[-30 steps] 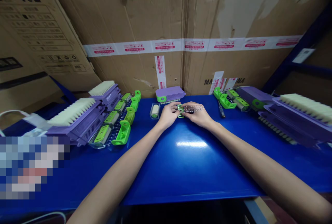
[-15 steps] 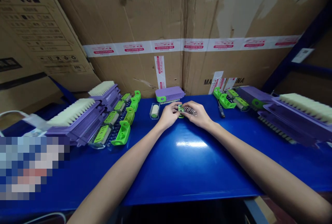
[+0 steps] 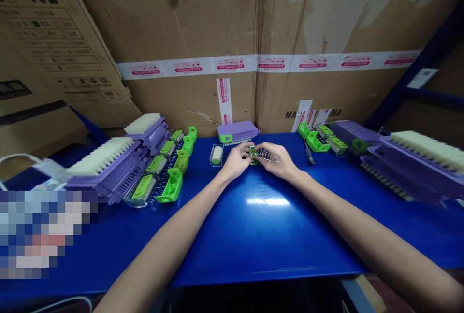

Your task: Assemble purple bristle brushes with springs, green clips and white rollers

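Observation:
My left hand is closed on a small green plastic part, held upright just above the blue table. My right hand grips a metal coil spring, whose near end lies against the green part. Some fingertips are hidden behind these pieces. Just left of my left hand stands a clear box with a cream roll-shaped piece inside. Behind both hands is a purple brush with a green end and pale bristles underneath.
On the left are purple brushes, green-and-clear boxes, springs and green brackets. To the right lie a screwdriver, green brackets and more purple brushes. Tall cardboard stands behind the blue table.
The spring's outer end has shifted slightly to the right and its coils look more spread. Both hands stay in nearly the same place.

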A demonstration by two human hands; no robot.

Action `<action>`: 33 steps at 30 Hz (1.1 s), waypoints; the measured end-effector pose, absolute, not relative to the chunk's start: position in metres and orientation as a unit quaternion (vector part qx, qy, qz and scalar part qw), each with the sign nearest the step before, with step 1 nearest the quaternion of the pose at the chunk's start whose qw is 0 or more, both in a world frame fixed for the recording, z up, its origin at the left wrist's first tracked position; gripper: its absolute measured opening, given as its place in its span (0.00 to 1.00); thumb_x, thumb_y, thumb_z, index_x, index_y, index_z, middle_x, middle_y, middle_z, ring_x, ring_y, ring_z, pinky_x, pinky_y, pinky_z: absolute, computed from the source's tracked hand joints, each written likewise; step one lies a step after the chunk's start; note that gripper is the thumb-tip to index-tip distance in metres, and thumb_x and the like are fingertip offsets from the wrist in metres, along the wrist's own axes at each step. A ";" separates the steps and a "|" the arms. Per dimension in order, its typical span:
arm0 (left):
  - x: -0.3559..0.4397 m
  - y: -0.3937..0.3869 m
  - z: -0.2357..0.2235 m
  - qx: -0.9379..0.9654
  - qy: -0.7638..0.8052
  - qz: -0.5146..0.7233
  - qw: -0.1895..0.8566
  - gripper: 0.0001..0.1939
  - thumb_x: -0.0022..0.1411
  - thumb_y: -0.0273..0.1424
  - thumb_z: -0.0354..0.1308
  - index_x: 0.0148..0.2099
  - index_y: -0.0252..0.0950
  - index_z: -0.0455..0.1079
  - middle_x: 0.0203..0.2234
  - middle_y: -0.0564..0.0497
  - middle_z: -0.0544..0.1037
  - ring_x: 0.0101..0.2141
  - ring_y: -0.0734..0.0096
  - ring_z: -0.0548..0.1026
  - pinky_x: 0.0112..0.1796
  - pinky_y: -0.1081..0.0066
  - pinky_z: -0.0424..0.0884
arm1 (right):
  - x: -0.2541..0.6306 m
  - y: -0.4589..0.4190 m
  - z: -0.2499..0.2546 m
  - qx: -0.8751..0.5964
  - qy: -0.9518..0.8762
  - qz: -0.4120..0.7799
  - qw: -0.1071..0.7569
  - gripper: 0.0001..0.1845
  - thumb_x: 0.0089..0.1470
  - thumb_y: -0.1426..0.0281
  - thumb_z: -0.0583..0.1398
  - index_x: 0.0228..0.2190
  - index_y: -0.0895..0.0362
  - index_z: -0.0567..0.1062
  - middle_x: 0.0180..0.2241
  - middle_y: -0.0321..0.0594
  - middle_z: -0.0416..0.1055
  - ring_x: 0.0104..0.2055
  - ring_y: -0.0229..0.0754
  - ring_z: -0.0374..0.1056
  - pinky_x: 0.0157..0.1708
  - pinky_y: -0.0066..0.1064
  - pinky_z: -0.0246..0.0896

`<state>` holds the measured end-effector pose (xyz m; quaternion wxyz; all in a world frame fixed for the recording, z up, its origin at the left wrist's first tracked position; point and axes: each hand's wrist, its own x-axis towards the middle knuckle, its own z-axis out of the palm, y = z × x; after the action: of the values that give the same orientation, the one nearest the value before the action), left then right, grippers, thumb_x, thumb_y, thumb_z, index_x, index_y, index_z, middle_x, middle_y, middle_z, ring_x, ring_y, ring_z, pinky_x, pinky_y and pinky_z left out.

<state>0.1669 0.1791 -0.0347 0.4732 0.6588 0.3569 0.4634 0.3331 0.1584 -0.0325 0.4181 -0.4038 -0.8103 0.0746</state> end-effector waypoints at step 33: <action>0.164 0.179 -0.033 0.670 0.354 0.441 0.481 0.22 0.50 0.14 0.56 0.49 0.30 0.67 0.35 0.46 0.78 0.34 0.73 0.76 0.38 0.73 0.71 | 0.330 0.153 -0.028 -0.416 -0.834 -0.025 0.362 0.05 0.55 0.71 0.58 0.36 0.55 0.72 0.37 0.43 0.75 0.40 0.45 0.70 0.40 0.34 0.65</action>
<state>0.1643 0.1793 -0.0335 0.4811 0.6697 0.3545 0.4409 0.3297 0.1530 -0.0282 0.3616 -0.4164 -0.8338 -0.0253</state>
